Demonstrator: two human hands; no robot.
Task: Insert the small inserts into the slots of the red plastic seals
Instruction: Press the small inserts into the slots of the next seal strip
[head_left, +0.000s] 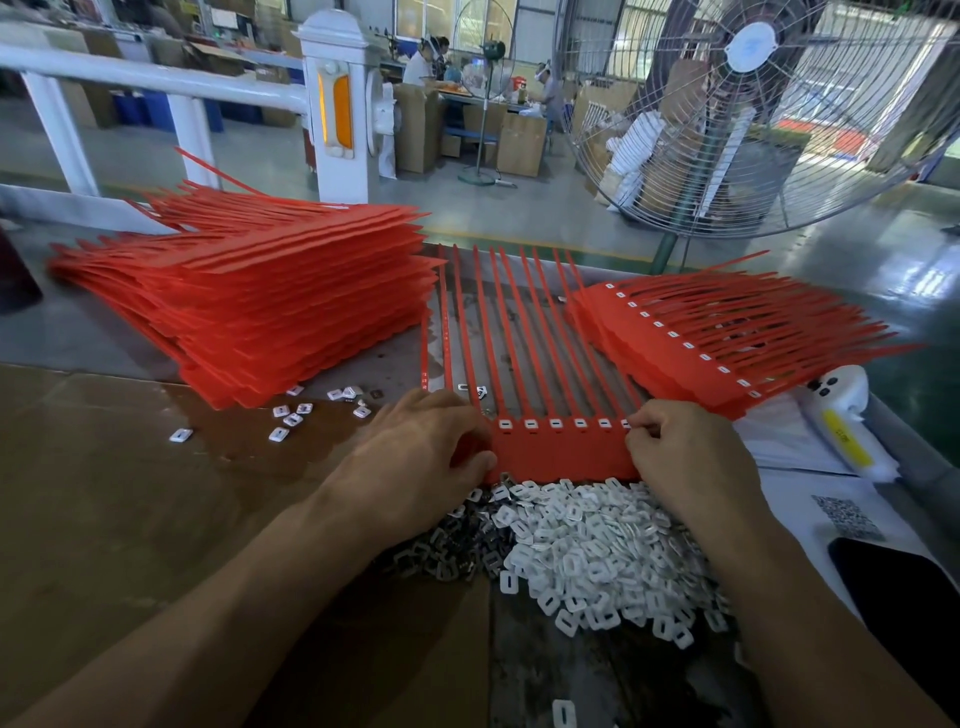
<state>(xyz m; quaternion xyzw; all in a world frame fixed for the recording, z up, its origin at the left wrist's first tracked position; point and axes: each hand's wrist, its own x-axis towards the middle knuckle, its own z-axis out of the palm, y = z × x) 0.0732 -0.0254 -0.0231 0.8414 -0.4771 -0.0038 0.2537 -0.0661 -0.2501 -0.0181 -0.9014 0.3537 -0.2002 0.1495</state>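
A red sheet of joined plastic seals (563, 451) lies flat in front of me, its long tails pointing away, with white inserts seated in several slots along its upper edge. My left hand (415, 457) grips the sheet's left end with curled fingers. My right hand (685, 457) is curled at the right end, fingertips pinched at the rightmost slot; any insert between them is hidden. A heap of white inserts (592, 556) lies just below the sheet, with dark metal clips (447, 551) at its left.
A tall stack of red seal sheets (260, 312) sits at the left and a lower stack with fitted inserts (727, 343) at the right. Loose inserts (291, 415) are scattered nearby. A white device (841, 415), a phone (898, 597) and a large fan (753, 104) are right.
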